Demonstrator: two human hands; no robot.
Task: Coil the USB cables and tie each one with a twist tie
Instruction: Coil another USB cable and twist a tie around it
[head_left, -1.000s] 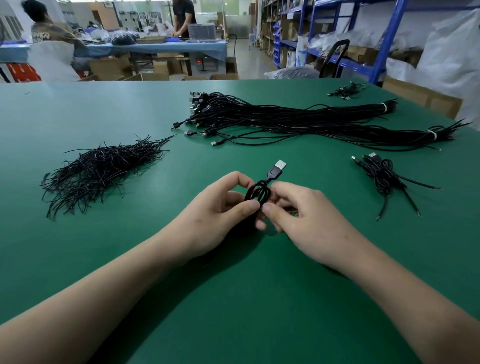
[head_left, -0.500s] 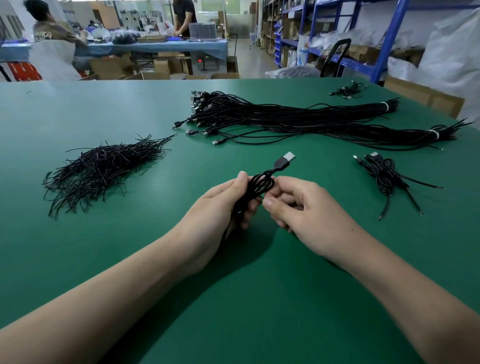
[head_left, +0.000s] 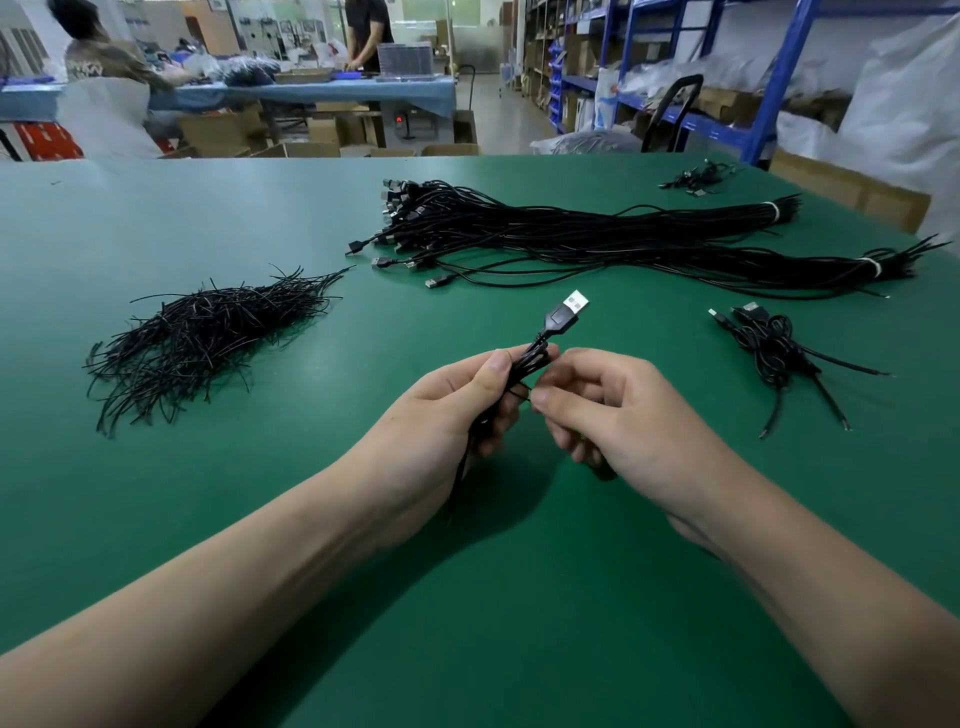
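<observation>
The left hand (head_left: 447, 415) gripped a gathered USB cable (head_left: 532, 359) between thumb and curled fingers, just above the near middle of the green tabletop (head_left: 156, 519). The cable's plug (head_left: 567, 312) stuck up and away past the fingertips, and a dark strand seemed to trail down below the palm. The right hand (head_left: 613, 415), fingers curled, pinched the same bundle at its waist with thumb and forefinger. Whether a twist tie sat in that pinch was too small to tell.

The heap of twist ties (head_left: 208, 338) lay to the left, well apart from the hands. The uncoiled cables (head_left: 597, 239) stretched across the far side. A tied coil (head_left: 769, 353) rested to the right.

The main risk looked to be the loops springing open. The cable seemed stiff and was held only by two pinches, so any easing of the left grip during the wrap could let the turns spread. The trailing strand might also be left outside the tie, giving a ragged coil. A tie twisted too near the plug end could slide off.
</observation>
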